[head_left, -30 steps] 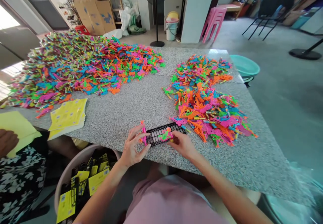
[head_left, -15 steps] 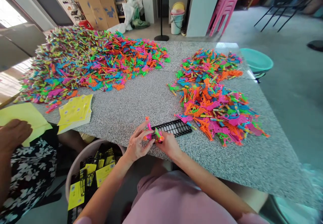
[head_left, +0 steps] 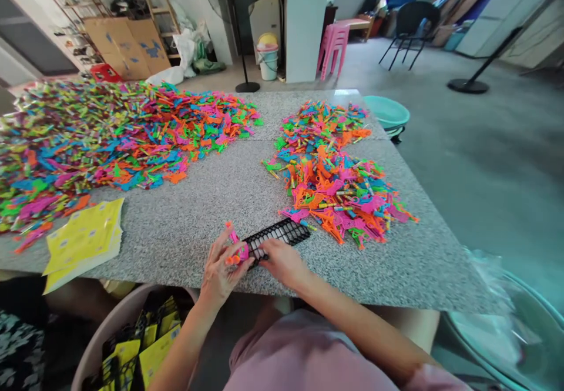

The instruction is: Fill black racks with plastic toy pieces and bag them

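Black mesh [head_left: 297, 230], oblong, nr tabletop's [head_left: 215, 194] front edge, room behind; L hand [head_left: 220, 267] half-curled w/ pink toy [head_left: 242, 251], R hand [head_left: 282, 261] pinching mesh.

Black lattice-patterned strip [head_left: 294, 230], pink-and-orange toy pieces [head_left: 242, 252], speckled grey tabletop [head_left: 211, 197], pale-spotted yellow sheets [head_left: 86, 235], turquoise basin [head_left: 386, 110]

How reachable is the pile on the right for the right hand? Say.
Probably yes: open tabletop separates the right hand from the pile, though that hand is at the black mesh frame.
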A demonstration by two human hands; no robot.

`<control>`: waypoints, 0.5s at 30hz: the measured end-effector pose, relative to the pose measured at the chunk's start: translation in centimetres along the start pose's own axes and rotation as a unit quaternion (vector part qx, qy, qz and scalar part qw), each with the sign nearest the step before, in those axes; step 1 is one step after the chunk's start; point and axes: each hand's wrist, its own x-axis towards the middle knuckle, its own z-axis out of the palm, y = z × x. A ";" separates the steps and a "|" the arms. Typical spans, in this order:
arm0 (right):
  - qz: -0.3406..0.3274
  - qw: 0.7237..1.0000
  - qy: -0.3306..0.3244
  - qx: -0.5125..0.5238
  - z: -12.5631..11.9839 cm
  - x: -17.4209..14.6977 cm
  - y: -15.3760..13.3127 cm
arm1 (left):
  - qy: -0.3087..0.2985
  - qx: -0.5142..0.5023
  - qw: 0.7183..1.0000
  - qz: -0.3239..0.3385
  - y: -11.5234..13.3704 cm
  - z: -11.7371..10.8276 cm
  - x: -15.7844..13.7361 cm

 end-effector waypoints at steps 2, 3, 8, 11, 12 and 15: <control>0.103 0.989 0.084 -0.059 -2.3 -0.4 2.9 | -0.022 -0.010 1.000 0.007 -0.1 -0.1 0.0; 0.156 0.979 0.094 -0.086 -3.4 -0.4 4.4 | -0.028 -0.017 0.999 0.008 -0.1 -0.2 0.0; 0.155 0.986 -0.011 -0.067 -6.4 0.3 8.1 | -0.044 -0.024 0.999 0.010 0.1 -0.8 0.3; 0.122 0.992 0.002 -0.018 -5.9 -0.1 7.5 | -0.064 -0.015 0.998 0.009 0.0 -1.3 0.4; 0.110 0.994 0.006 0.007 -5.4 -0.2 7.2 | -0.070 -0.016 0.997 0.008 0.0 -1.4 0.4; 0.088 0.991 0.004 0.104 -3.1 0.4 5.8 | -0.083 -0.022 0.996 0.018 -0.1 -1.6 0.5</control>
